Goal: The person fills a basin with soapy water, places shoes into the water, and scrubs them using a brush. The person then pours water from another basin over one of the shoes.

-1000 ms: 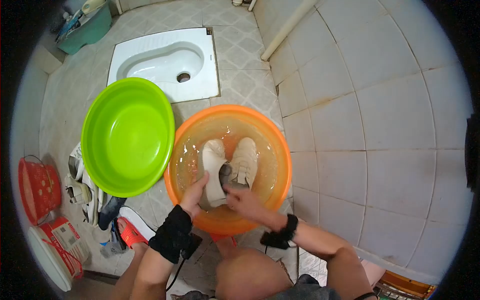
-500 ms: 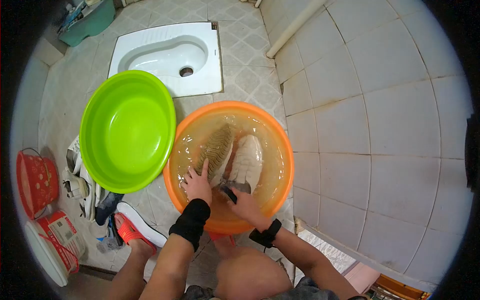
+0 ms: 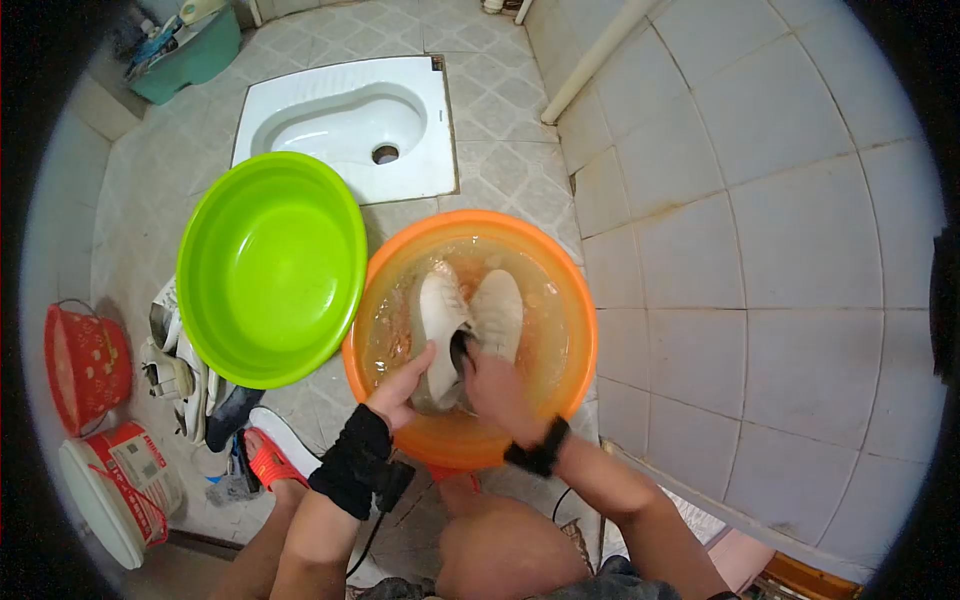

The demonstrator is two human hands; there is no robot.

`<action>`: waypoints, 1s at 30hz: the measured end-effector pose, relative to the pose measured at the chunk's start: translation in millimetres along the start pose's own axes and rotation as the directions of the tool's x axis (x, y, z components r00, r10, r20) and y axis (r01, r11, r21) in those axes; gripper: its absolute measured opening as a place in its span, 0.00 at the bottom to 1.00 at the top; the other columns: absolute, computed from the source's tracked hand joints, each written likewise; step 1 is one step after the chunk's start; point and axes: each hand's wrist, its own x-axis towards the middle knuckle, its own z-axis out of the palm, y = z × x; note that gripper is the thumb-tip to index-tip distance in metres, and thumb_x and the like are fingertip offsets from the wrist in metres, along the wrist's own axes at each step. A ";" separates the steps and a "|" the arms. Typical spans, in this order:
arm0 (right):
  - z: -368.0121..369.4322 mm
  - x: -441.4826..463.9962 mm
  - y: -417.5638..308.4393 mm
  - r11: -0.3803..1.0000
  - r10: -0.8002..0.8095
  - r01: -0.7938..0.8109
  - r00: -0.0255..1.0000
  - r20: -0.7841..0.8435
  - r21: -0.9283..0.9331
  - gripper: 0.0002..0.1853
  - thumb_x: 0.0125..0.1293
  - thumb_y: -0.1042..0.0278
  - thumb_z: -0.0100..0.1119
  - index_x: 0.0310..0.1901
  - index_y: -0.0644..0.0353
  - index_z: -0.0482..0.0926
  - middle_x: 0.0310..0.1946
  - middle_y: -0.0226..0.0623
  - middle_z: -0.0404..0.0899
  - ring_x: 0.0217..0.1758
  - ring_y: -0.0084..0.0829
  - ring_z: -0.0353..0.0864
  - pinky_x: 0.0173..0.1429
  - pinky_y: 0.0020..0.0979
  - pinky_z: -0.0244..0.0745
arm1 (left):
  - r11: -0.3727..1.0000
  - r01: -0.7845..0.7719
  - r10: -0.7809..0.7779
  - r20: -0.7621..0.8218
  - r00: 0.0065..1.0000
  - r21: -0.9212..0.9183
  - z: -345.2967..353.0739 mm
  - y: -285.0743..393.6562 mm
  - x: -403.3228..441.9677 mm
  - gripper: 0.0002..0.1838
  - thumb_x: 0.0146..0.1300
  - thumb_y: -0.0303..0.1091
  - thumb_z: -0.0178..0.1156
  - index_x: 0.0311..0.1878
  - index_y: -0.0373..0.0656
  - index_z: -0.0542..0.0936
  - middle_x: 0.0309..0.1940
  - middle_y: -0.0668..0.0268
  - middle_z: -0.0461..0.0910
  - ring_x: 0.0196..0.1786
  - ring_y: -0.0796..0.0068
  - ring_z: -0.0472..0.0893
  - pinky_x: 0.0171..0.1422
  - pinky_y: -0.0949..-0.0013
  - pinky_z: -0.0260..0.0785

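Note:
Two pale, dirty shoes sit in murky water inside an orange basin (image 3: 588,330). The left shoe (image 3: 437,305) now lies sole down and slightly raised, its toe pointing away from me. My left hand (image 3: 400,388) grips its heel end from the left side. Beside it, the right shoe (image 3: 502,305) rests partly under water. My right hand (image 3: 492,388), blurred by motion, is closed on a dark brush (image 3: 460,352) at the left shoe's opening. The brush's bristles are hidden.
A green basin (image 3: 345,230) stands at the left, against the orange one. Behind is a squat toilet (image 3: 450,130). More shoes (image 3: 180,370), a red bucket (image 3: 85,370) and a white tub (image 3: 90,510) stand left. A tiled wall (image 3: 700,250) rises right.
The left shoe has turned from sole up to sole down. My left hand has moved from resting on its sole to gripping its heel end. My right hand has brought the brush to the left shoe.

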 end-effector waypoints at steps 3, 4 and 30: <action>7.3 55.0 2.2 0.998 0.020 -0.023 0.999 -0.046 -0.062 0.13 0.58 0.67 0.44 0.39 0.64 0.74 0.29 0.57 0.75 0.33 0.53 0.75 0.38 0.44 0.70 | 0.996 -0.090 0.090 -0.064 0.994 -0.004 37.3 3.6 -12.6 0.22 0.63 0.47 0.48 0.56 0.46 0.67 0.50 0.66 0.72 0.51 0.70 0.72 0.53 0.62 0.67; 9.6 59.6 4.2 0.999 0.044 -0.043 0.997 -0.057 0.020 0.11 0.57 0.68 0.44 0.36 0.65 0.74 0.27 0.57 0.74 0.33 0.54 0.75 0.38 0.46 0.70 | 0.996 -0.070 0.064 -0.107 0.992 -0.055 47.6 10.4 -21.0 0.21 0.63 0.48 0.48 0.54 0.46 0.67 0.48 0.67 0.73 0.49 0.70 0.73 0.53 0.63 0.67; 36.4 34.9 35.1 0.999 -0.040 0.036 0.988 0.149 0.031 0.14 0.61 0.69 0.45 0.46 0.61 0.73 0.36 0.47 0.77 0.42 0.35 0.76 0.41 0.34 0.68 | 0.996 0.025 -0.034 -0.113 0.993 -0.087 2.8 -14.7 -10.6 0.23 0.62 0.52 0.47 0.52 0.45 0.68 0.45 0.64 0.75 0.46 0.67 0.75 0.49 0.60 0.69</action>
